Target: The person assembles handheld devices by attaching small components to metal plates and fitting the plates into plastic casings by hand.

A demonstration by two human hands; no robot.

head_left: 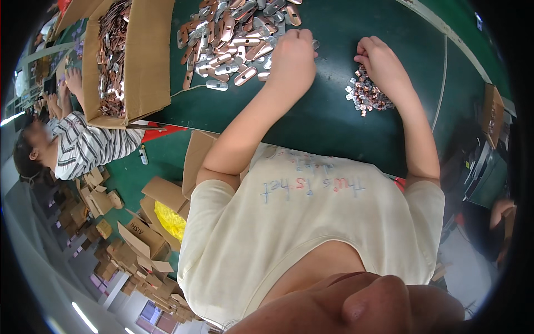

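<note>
At the right edge of a loose pile of oblong metal plates (222,42), silver and copper-coloured with holes in them, my left hand (291,60) is closed. Its fingertips are turned away, hiding what they hold; a rounded silver end shows just beside them. My right hand (385,68) is bent over a small heap of tiny silver and copper metal pieces (364,94). Its thumb and fingers are pinched together above the heap's far side, and anything between them is too small to make out. Both hands are over the dark green tabletop (328,119).
A tall open cardboard box (149,55) full of similar metal plates stands at the left. Beyond it, a person in a striped top (92,146) works at the table. Open cartons (139,236) and a yellow plastic bag (169,220) are on the floor at the lower left.
</note>
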